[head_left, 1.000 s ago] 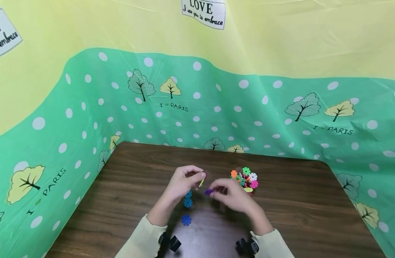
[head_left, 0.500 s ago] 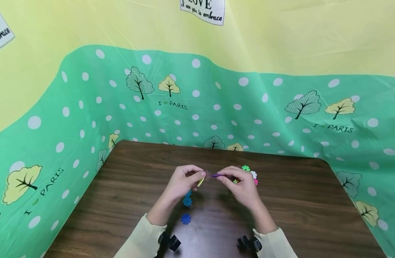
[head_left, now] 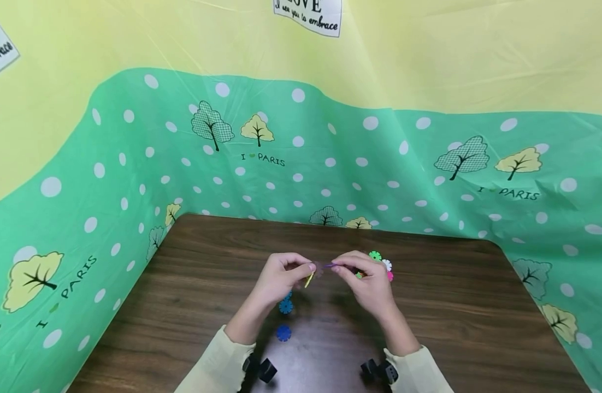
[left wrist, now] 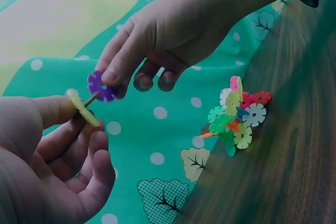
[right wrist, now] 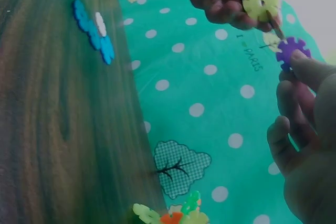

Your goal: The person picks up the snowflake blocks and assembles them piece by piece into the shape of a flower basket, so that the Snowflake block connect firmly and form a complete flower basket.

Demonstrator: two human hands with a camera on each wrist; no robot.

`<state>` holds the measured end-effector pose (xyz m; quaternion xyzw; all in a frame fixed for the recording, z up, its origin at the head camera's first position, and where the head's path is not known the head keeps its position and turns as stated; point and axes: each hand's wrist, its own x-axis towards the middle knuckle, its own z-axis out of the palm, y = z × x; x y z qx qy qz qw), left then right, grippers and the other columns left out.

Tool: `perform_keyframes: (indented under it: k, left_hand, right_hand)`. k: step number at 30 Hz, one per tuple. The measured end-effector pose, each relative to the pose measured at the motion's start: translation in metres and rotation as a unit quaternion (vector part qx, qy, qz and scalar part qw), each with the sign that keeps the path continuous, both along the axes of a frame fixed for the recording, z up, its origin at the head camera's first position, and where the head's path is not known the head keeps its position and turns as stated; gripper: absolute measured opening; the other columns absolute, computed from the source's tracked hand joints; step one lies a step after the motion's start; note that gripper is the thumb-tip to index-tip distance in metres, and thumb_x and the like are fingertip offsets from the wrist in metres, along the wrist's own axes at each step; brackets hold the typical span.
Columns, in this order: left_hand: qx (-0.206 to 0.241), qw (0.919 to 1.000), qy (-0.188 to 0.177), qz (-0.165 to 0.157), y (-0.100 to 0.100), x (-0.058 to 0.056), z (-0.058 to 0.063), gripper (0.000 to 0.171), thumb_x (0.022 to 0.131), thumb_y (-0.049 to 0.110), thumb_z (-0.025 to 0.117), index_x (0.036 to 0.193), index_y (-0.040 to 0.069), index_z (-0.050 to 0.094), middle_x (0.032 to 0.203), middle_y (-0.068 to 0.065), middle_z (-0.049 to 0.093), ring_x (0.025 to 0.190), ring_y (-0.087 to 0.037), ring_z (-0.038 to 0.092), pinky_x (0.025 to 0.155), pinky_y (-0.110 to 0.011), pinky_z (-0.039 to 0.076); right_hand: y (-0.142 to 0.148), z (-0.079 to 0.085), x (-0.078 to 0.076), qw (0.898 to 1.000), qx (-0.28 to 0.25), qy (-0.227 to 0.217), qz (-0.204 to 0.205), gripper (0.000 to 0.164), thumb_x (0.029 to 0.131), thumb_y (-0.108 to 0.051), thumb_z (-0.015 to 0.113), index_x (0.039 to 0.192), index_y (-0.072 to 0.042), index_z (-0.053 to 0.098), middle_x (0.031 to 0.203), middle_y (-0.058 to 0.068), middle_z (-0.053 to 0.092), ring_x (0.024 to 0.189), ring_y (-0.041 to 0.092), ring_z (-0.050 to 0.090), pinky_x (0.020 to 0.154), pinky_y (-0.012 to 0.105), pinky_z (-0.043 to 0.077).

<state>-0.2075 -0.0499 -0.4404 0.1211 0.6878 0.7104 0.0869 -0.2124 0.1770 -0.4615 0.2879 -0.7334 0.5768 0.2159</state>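
Above the table, my left hand [head_left: 283, 275] pinches a yellow snowflake disc [right wrist: 254, 10] with notched edges. From that disc juts a brown disc [left wrist: 93, 98], seen edge-on in both wrist views. My right hand [head_left: 369, 279] holds a purple snowflake disc [right wrist: 286, 52] between thumb and fingers. The purple disc's notched edge meets the brown disc's outer edge, the brown one lying between yellow and purple. Whether the notches interlock, I cannot tell. My right fingertips cover part of the purple disc.
A pile of multicoloured snowflake discs [left wrist: 243, 136] lies behind my right hand, partly hidden in the head view. Joined light blue discs [head_left: 285, 306] and a dark blue disc [head_left: 283, 333] lie nearer on the wooden table [head_left: 207, 262]. A printed cloth [head_left: 301, 164] hangs beyond it.
My right hand has risen and moved forward, bringing the purple disc up to the brown one. The left hand has stayed nearly in place with the yellow disc.
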Motion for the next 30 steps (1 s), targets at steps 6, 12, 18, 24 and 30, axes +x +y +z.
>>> perform_keyframes:
  k: [6, 12, 18, 24, 30]
  left_hand:
    - [-0.025, 0.9995, 0.01, -0.015, 0.001, 0.001, 0.001, 0.016, 0.095, 0.009, 0.07, 0.099, -0.004, 0.077, 0.079, -0.007, 0.071, 0.058, -0.014, 0.047, 0.055, -0.023, 0.043]
    - [-0.027, 0.9989, 0.03, -0.026, 0.003, 0.002, 0.001, 0.015, 0.095, 0.004, 0.069, 0.098, -0.008, 0.076, 0.071, -0.004, 0.064, 0.057, -0.011, 0.046, 0.053, -0.021, 0.039]
    - [-0.032, 0.9988, 0.036, -0.007, 0.001, 0.001, 0.0, 0.01, 0.092, 0.002, 0.074, 0.091, -0.007, 0.078, 0.074, -0.005, 0.065, 0.064, -0.009, 0.052, 0.056, -0.022, 0.043]
    - [-0.03, 0.9995, -0.006, 0.008, 0.0, 0.002, 0.0, 0.01, 0.091, 0.001, 0.074, 0.09, -0.007, 0.078, 0.076, -0.01, 0.073, 0.061, -0.008, 0.056, 0.056, -0.023, 0.048]
    - [-0.018, 0.9995, -0.021, -0.018, 0.0, -0.001, 0.003, 0.018, 0.097, 0.011, 0.069, 0.101, -0.004, 0.078, 0.089, -0.015, 0.077, 0.067, -0.012, 0.062, 0.056, -0.027, 0.055]
  right_hand:
    - [0.003, -0.002, -0.003, 1.0, -0.008, -0.013, 0.026, 0.017, 0.088, 0.008, 0.073, 0.101, -0.002, 0.079, 0.095, 0.011, 0.074, 0.089, 0.017, 0.069, 0.074, 0.019, 0.057]
    - [0.0, -0.007, -0.003, 0.999, 0.01, -0.008, 0.041, 0.022, 0.086, 0.012, 0.073, 0.097, -0.006, 0.079, 0.094, 0.009, 0.073, 0.089, 0.014, 0.068, 0.075, 0.019, 0.057]
    - [-0.005, -0.01, -0.005, 0.998, 0.027, 0.033, 0.056, 0.019, 0.087, 0.008, 0.073, 0.097, -0.008, 0.079, 0.093, 0.008, 0.074, 0.087, 0.021, 0.069, 0.079, 0.019, 0.057]
    - [-0.011, -0.008, -0.004, 0.995, 0.064, 0.062, 0.046, 0.027, 0.082, 0.013, 0.076, 0.097, -0.009, 0.079, 0.093, 0.006, 0.074, 0.087, 0.016, 0.069, 0.081, 0.015, 0.055]
    - [-0.009, -0.001, 0.0, 0.997, 0.065, -0.011, 0.027, 0.023, 0.088, 0.006, 0.074, 0.101, -0.012, 0.079, 0.096, 0.002, 0.075, 0.088, 0.012, 0.068, 0.075, 0.02, 0.056]
